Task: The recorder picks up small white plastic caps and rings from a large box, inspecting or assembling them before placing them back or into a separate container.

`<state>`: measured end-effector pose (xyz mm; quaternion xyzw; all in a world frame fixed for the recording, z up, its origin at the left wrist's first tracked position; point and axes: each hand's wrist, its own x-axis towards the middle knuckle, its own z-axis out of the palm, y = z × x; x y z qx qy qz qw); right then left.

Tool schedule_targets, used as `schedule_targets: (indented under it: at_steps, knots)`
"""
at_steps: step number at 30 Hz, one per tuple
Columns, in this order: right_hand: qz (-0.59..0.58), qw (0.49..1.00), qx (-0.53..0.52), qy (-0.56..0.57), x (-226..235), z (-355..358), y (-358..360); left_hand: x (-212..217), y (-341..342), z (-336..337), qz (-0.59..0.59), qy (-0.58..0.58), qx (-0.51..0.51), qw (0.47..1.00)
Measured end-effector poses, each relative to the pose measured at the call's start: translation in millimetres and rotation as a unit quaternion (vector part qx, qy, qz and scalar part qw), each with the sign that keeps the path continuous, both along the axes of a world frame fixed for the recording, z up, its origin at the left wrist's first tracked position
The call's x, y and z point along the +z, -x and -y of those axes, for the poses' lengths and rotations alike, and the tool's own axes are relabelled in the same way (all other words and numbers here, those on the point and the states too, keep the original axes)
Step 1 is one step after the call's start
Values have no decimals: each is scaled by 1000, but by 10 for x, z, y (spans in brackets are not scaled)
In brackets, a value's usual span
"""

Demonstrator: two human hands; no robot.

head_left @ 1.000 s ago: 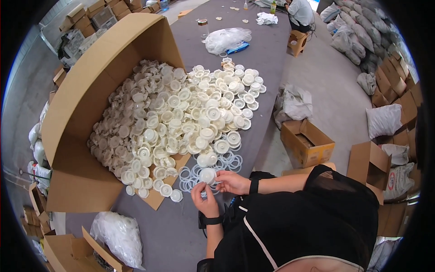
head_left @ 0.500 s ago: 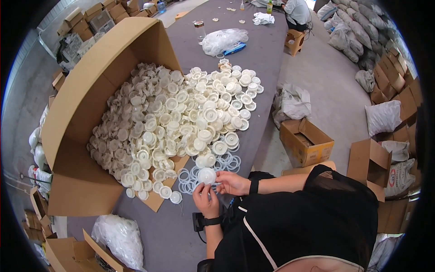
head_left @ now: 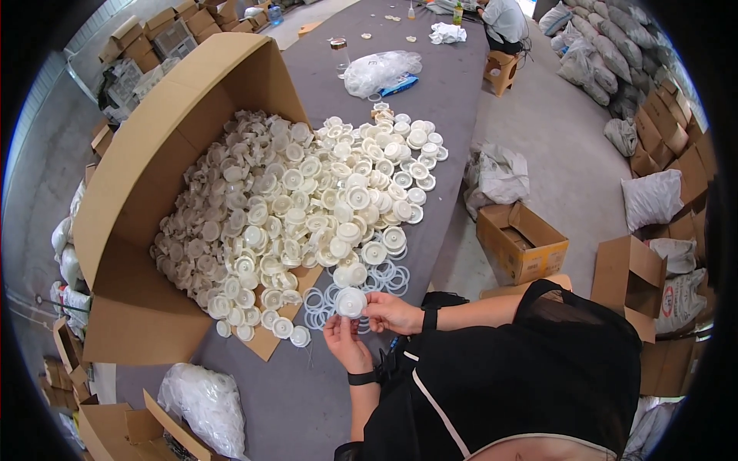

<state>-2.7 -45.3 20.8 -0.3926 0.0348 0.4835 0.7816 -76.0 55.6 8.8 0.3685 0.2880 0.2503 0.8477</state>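
Between my two hands, just above the table's near part, is a round white plastic cap [head_left: 351, 302]. My left hand [head_left: 347, 342] pinches its lower edge from below. The fingers of my right hand [head_left: 390, 311] close on its right edge. Translucent sealing rings [head_left: 314, 307] lie loose around and under the cap, and my hands cover some of them. Beyond stretches a large heap of similar white caps [head_left: 307, 200], spilling out of a cardboard box [head_left: 173, 131] tipped on its side.
The table has a grey cover [head_left: 430, 69]. A clear plastic bag [head_left: 380, 73], a blue packet [head_left: 401, 84] and a glass jar [head_left: 339, 54] sit farther back. An open carton [head_left: 521, 244] stands on the floor at right. Another person [head_left: 503, 23] sits at the far end.
My left hand has shifted slightly, its wrist turning a little. The cap stays held between both hands, and the heap looks the same.
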Motion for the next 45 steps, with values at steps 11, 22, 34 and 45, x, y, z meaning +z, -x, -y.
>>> schedule_targets:
  at_steps: [11,22,34,45]
  knots:
    - [59,997,23,-38,5,10,85,122,-1,-30,23,115,-32,993]
    - [124,986,97,44,301,86,27,175,-16,-76,-2,79,-92,993]
    - [62,986,125,94,-45,41,-141,-167,40,-261,-44,55,-103,992]
    - [43,971,-236,15,315,17,-1064,-866,326,-1296,-356,-511,96,777]
